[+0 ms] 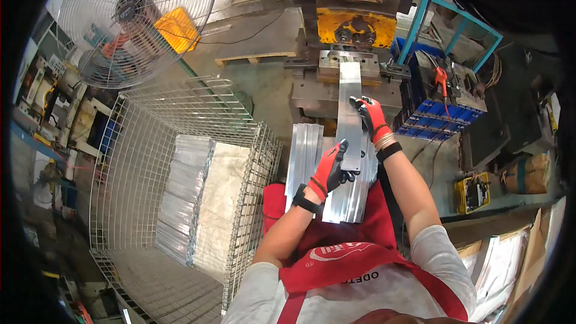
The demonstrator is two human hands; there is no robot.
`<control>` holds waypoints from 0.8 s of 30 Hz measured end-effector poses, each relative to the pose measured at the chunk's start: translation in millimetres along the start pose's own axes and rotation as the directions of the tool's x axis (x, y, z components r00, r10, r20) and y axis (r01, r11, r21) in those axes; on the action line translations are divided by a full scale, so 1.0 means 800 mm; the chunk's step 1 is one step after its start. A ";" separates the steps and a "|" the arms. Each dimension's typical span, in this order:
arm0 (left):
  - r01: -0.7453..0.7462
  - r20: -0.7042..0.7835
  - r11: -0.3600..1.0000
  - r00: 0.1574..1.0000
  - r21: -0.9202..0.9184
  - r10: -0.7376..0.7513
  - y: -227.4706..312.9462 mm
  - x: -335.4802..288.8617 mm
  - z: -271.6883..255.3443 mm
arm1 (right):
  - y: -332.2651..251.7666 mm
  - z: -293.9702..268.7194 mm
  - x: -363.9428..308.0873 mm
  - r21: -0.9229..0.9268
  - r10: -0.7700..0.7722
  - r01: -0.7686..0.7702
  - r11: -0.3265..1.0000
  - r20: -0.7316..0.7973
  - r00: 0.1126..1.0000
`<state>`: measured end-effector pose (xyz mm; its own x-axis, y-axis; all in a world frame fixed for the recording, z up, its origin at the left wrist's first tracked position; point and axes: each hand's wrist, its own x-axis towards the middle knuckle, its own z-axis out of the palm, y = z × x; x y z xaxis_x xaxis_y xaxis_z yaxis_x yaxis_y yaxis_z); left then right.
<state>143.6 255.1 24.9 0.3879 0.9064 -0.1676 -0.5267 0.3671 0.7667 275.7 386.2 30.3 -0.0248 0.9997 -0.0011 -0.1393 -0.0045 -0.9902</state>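
A long flat metal strip (349, 114) reaches away from me, its far end at the die of a press (348, 63). My left hand (332, 167), in a red and black glove, is closed on the strip's near end. Farther along, my right hand (371, 115), gloved the same way, grips the strip's right edge between thumb and fingers. Under and beside it, more shiny metal strips (304, 159) lie in stacks before me, partly over my red apron (276, 207).
To the left stands a wire mesh cage (255, 174) with stacked metal strips (183, 198) and a pale sheet (223, 204). A large fan (135, 12) rises behind it. Blue crates (435, 111) carrying a red air gun (441, 79) sit right of the press. A yellow bin (473, 193) is farther right.
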 end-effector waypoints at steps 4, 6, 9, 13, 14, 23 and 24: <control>0.016 -0.094 0.999 0.995 -0.052 -0.021 0.009 -0.007 0.016 | 0.005 0.017 -0.022 0.273 0.078 -0.080 0.959 0.018 0.997; 0.015 -0.132 0.999 0.991 -0.051 -0.021 0.010 -0.006 0.017 | 0.020 0.016 -0.032 0.274 0.069 -0.083 0.958 0.061 0.996; -0.006 -0.117 1.000 0.993 -0.012 0.005 0.002 -0.003 0.016 | 0.056 -0.008 -0.024 -0.024 0.015 -0.013 1.000 0.071 0.997; 0.007 -0.097 0.999 0.995 0.052 -0.001 0.007 -0.003 0.011 | 0.029 0.013 -0.036 0.164 0.008 -0.017 0.986 0.060 0.998; 0.007 -0.071 0.997 0.997 0.073 -0.001 0.005 -0.001 0.008 | 0.032 0.010 -0.033 0.177 0.031 -0.044 0.983 0.072 0.997; 0.030 -0.094 0.991 0.995 -0.130 -0.042 0.015 0.019 0.016 | 0.011 0.016 -0.015 0.117 0.047 -0.045 0.992 -0.018 0.999; 0.022 -0.118 0.995 0.992 -0.101 -0.034 0.013 0.022 0.013 | 0.014 0.014 -0.012 0.121 0.086 -0.085 0.989 0.000 0.996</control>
<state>152.5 272.5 36.3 0.3133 0.9118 -0.2656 -0.5915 0.4061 0.6965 263.4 376.3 20.5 -0.0362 0.9956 -0.0861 -0.2556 -0.0926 -0.9623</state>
